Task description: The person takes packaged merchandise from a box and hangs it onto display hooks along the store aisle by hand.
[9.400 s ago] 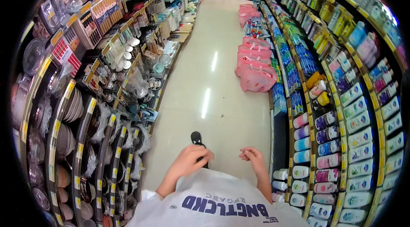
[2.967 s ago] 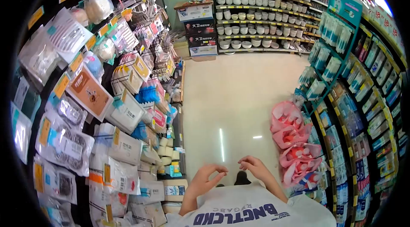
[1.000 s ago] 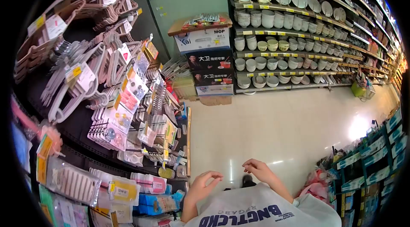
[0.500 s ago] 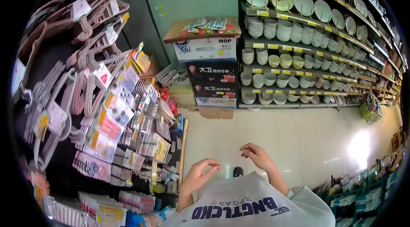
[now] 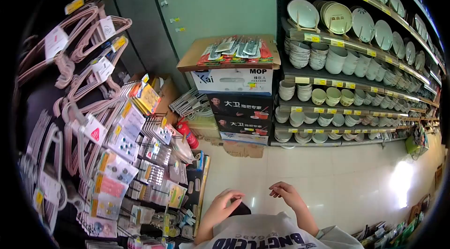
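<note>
Far to the left of the left hand (image 5: 221, 208), hangers (image 5: 95, 131) hang in slanting rows, and packets (image 5: 112, 188) jut toward it from the rack. The left hand is the nearer one to these, though apart from them. It holds nothing: the fingers bend inward, the thumb lies close under the index finger with a narrow opening, and the back of the hand faces up. The forearm rises from the lower left, so the fingertips point ahead and right.

Ahead and slightly left of this hand, beyond the rack's end, a red extinguisher (image 5: 187, 133) stands upright. Roughly straight ahead is a stack of boxes (image 5: 239, 108), its long axis upright, each box lying with its long side across; flat packs (image 5: 239, 47) rest on top. The stack is ahead and left of the right hand (image 5: 287, 194).

That hand is empty too, half open, with its fingers loosely curved toward the left hand and the forearm slanting in from the lower right. Bare floor (image 5: 300, 164) lies just ahead of it. Bowls (image 5: 335, 59) and plates (image 5: 363, 24) line the shelves farther ahead and to the right, nearer the right hand than the left.
</note>
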### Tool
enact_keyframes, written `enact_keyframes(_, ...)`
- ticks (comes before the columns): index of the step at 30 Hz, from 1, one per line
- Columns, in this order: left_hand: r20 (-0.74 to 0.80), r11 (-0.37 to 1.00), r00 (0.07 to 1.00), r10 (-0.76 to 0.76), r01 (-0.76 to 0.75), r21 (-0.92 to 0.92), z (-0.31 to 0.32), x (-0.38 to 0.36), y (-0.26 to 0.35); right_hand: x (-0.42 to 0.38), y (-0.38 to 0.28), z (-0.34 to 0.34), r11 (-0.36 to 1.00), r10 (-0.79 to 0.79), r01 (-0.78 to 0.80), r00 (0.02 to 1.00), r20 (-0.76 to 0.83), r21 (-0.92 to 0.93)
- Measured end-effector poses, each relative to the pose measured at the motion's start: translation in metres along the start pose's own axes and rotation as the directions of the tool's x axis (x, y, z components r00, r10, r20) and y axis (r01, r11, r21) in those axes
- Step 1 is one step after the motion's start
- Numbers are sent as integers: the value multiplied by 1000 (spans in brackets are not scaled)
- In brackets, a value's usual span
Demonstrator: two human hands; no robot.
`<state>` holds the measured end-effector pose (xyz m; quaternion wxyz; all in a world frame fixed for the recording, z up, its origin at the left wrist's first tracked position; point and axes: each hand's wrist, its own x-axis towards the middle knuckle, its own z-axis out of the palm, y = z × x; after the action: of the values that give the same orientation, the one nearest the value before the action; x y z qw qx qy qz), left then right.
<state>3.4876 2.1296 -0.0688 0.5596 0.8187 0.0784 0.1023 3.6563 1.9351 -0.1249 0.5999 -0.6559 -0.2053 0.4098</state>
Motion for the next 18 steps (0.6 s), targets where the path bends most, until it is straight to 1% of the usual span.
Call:
enact_keyframes(1,8,1000,1000,-1,1,-3,-9,16,-6,15,-4,0,1000,4,-4,1000,-8,-10)
enact_keyframes(2,-18,999,999,33,-33,25,-19,35,-11,32,-8,0,1000,7,-7,1000,-15,-10)
enact_keyframes(4,-40,996,996,75,-73,45,-42,73,-18,67,-23,-1,998,-52,52,998,-37,-23)
enact_keyframes(6,-48,987,988,145,-141,81,-69,110,-22,107,-39,-2,997,-71,69,995,-63,-34)
enact_keyframes(7,-51,980,983,179,-173,102,-86,128,-22,126,-51,0,996,-86,83,993,-79,-37)
enact_keyframes(8,-42,967,977,208,-198,163,-102,144,-28,146,-62,2,996,-85,82,993,-84,-40)
enact_keyframes(10,-44,970,976,214,-207,126,-134,174,-36,185,-89,8,989,-139,133,985,-100,-58)
enact_keyframes(11,-49,970,972,228,-222,100,-149,190,-41,204,-95,11,990,-134,128,985,-106,-58)
enact_keyframes(12,-46,976,978,202,-198,88,-165,205,-45,226,-101,15,985,-171,165,979,-107,-55)
enact_keyframes(13,-43,975,977,209,-205,86,-178,219,-52,247,-108,18,977,-212,208,971,-107,-55)
enact_keyframes(15,-97,978,979,181,-169,120,-199,246,-60,278,-125,28,973,-228,222,966,-125,-61)
enact_keyframes(17,-95,982,984,154,-142,123,-215,268,-60,304,-135,34,969,-246,245,963,-108,-24)
enact_keyframes(18,-93,965,974,208,-189,182,-220,279,-56,318,-139,30,957,-284,286,957,-54,41)
